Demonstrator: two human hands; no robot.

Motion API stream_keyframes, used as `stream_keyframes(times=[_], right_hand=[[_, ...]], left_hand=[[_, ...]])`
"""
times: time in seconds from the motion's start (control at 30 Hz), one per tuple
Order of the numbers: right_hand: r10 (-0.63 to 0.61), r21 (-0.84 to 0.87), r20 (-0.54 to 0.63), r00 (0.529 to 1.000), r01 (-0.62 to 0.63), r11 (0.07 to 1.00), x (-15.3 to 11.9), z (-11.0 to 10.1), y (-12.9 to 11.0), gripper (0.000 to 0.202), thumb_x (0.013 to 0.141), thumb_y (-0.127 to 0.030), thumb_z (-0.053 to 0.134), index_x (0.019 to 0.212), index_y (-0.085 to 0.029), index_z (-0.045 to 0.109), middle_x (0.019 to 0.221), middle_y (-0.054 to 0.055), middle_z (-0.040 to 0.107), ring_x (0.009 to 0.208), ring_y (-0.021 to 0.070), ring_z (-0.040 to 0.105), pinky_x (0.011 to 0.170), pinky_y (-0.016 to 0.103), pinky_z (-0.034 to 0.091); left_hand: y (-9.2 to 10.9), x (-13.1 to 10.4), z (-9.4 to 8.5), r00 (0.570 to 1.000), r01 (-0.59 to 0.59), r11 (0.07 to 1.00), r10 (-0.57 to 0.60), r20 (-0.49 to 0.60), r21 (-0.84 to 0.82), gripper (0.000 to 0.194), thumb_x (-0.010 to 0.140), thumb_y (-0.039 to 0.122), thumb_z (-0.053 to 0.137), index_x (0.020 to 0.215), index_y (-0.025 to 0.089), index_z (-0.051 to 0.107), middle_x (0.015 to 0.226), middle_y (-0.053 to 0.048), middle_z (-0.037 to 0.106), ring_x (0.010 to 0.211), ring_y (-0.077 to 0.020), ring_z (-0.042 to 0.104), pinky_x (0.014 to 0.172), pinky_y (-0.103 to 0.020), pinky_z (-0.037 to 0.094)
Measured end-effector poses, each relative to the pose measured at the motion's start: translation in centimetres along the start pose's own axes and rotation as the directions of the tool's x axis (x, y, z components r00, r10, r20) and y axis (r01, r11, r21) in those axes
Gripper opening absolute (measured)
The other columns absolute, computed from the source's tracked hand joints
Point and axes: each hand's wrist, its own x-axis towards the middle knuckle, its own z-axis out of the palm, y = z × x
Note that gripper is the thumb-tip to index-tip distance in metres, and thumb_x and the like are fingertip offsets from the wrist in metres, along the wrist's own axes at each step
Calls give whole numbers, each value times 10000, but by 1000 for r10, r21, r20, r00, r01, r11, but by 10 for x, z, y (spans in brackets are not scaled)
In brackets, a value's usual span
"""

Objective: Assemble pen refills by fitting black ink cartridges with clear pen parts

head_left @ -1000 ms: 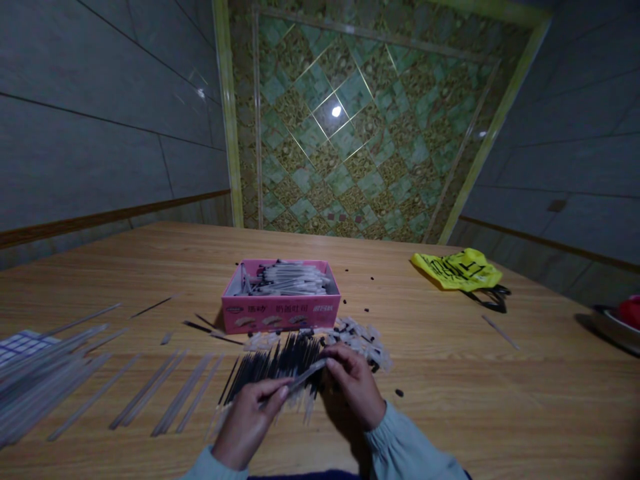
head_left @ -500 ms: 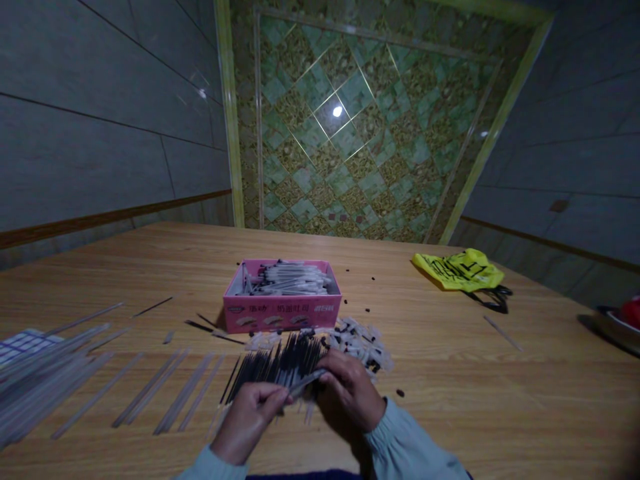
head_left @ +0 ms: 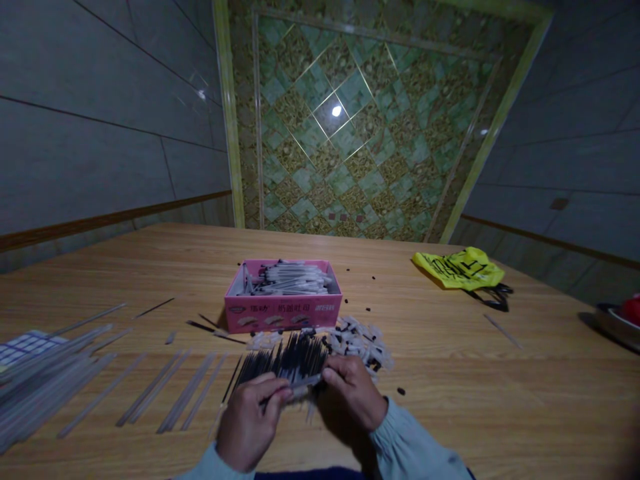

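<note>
A thin translucent tube (head_left: 306, 382) is stretched between my two hands, low in the centre. My left hand (head_left: 251, 417) pinches its left end, and my right hand (head_left: 354, 392) pinches the right end. Just beyond the fingers lies a row of thin black sticks (head_left: 260, 363). Behind them stands an open pink box (head_left: 283, 312) filled with pale, dark-tipped sticks (head_left: 295, 279). Small clear caps with some black pieces (head_left: 357, 339) are heaped beyond my right hand.
Long clear tubes (head_left: 47, 390) lie at the left, partly over a checked cloth (head_left: 31, 345). More tubes (head_left: 187, 392) lie left of my left hand. A yellow bag (head_left: 459, 268) rests at the back right; a bowl (head_left: 620, 328) is at the right edge.
My left hand has turned slightly and its fingers sit a little higher. The tube between the hands is now more level. My right hand has shifted slightly to the right.
</note>
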Motion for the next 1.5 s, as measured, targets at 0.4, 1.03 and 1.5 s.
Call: stream_keyframes(times=[0.4, 1.03, 1.5], right_hand=[[309, 467, 259, 915, -398, 790, 3, 0, 2, 493, 749, -553, 530, 466, -193, 349, 448, -63, 297, 438, 71, 216, 456, 245, 164], [443, 564, -316, 839, -210, 799, 3, 12, 1, 434, 797, -523, 531, 549, -181, 436, 477, -60, 353, 443, 84, 290, 436, 220, 232], [376, 601, -478, 794, -16, 799, 94, -36, 14, 328, 685, -419, 645, 836, -128, 658, 564, -33, 539, 462, 85, 428, 441, 211, 348]], left_hand=[[3, -7, 2, 853, -426, 815, 507, -125, 392, 181, 789, 125, 521, 798, 181, 692, 656, -53, 663, 582, -171, 626, 531, -258, 481], [-29, 8, -37, 868, 497, 550, -335, -367, 672, 346, 820, 187, 357, 1084, 101, 562, 983, -186, 608, 946, -332, 563, 803, -398, 408], [-19, 10, -38, 842, 532, 622, -462, -279, 574, 379, 875, 228, 228, 1017, 128, 565, 1033, -188, 617, 861, -285, 640, 696, -370, 435]])
